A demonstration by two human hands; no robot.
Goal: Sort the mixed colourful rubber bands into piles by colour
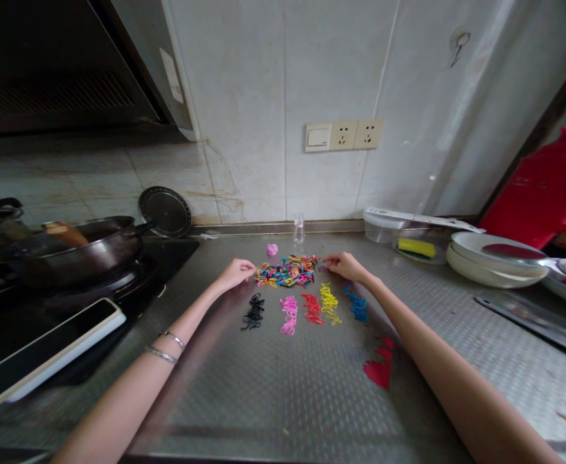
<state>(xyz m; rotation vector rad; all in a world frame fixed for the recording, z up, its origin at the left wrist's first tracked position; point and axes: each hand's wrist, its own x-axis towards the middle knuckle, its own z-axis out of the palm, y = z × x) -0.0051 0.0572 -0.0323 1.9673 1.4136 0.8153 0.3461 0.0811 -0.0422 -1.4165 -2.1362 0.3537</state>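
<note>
A mixed pile of small coloured rubber bands (290, 272) lies on the metal counter. My left hand (238, 273) is at its left end, fingertips pinched together against the edge bands. At the right end, my right hand (344, 265) has its fingers closed beside a few bands; what is between the tips is too small to tell. Nearer me, sorted heaps form a row: black bands (254, 312), pink bands (289, 315), red bands (312, 309), yellow bands (330, 304) and blue bands (358, 304).
Behind the pile are a pink bundle (272, 249) and a small clear bottle (299, 229). A torn red piece (380, 365) lies front right. Bowls (495, 267) and a yellow sponge (416, 248) stand right; a pan (77, 258) and a white-edged device (46, 354) are left.
</note>
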